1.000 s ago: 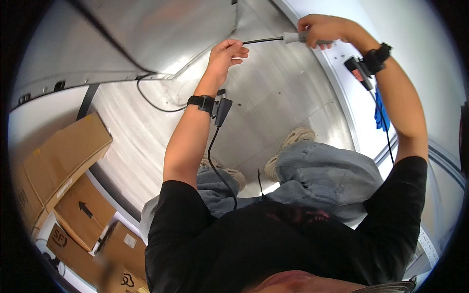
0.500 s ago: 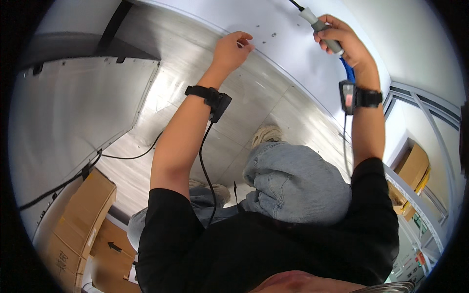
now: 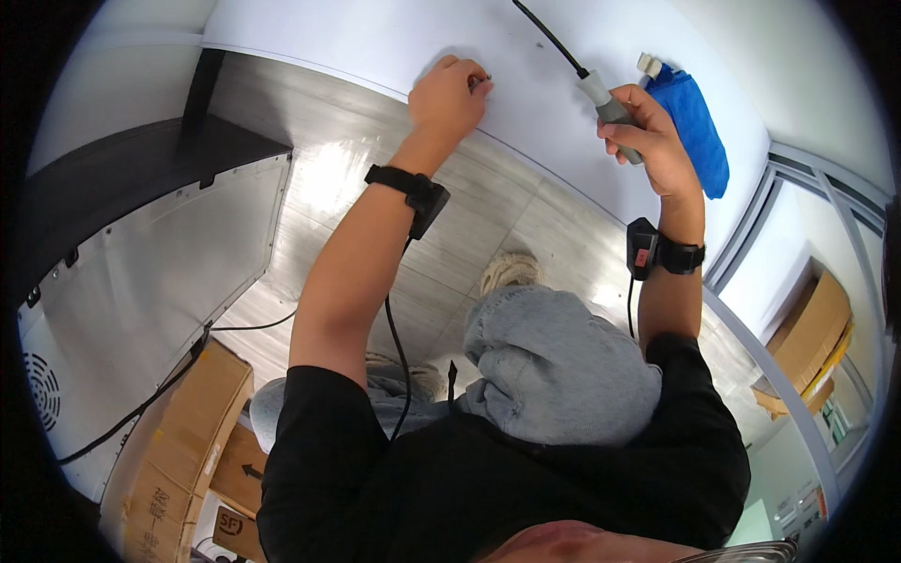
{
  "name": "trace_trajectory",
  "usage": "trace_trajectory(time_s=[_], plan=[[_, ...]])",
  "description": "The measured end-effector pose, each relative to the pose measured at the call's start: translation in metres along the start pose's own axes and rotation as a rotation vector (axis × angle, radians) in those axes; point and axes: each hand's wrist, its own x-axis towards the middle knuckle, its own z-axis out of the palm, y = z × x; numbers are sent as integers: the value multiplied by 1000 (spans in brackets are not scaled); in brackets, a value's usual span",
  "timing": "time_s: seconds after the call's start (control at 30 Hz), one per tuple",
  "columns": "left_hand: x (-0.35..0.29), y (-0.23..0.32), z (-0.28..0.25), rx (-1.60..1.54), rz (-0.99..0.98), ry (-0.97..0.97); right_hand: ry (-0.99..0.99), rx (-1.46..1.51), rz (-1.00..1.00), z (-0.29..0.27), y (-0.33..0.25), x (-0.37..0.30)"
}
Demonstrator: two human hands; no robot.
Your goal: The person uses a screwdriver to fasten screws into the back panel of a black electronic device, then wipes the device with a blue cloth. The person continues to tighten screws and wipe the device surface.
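My right hand [image 3: 652, 141] is wrapped round the grey handle of a screwdriver [image 3: 615, 113], whose long dark shaft points up and to the left over a white tabletop [image 3: 319, 33]. Near the table's front edge, my left hand [image 3: 449, 101] rests low with thumb and fingertips drawn together. A tiny dark bit shows at those fingertips, too small to name. One small metallic piece [image 3: 540, 44] lies on the white surface between the two hands.
A blue cloth-like item [image 3: 690, 127] with a whitish block [image 3: 649, 65] lies right of my right hand. A metal cabinet [image 3: 178, 253] stands at left above cardboard boxes [image 3: 192, 422]. At right are a metal frame [image 3: 770, 342] and another carton [image 3: 809, 324]. Cables hang from both wrist devices.
The screwdriver and my right hand have moved down and left, uncovering the blue item. My left fingers have closed at the tabletop, where several small pieces showed before.
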Motion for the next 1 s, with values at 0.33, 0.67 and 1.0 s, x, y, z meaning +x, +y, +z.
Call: trace_trajectory(time_s=[0.33, 0.67, 1.0], plan=[[-17, -39, -53, -1176, -384, 162, -229, -53, -106, 45, -12, 17], [-103, -152, -137, -1876, -559, 309, -587, -219, -43, 190, -16, 63], [-137, -198, -140, -1727, -613, 404, -618, -348, -41, 243, -4, 66]])
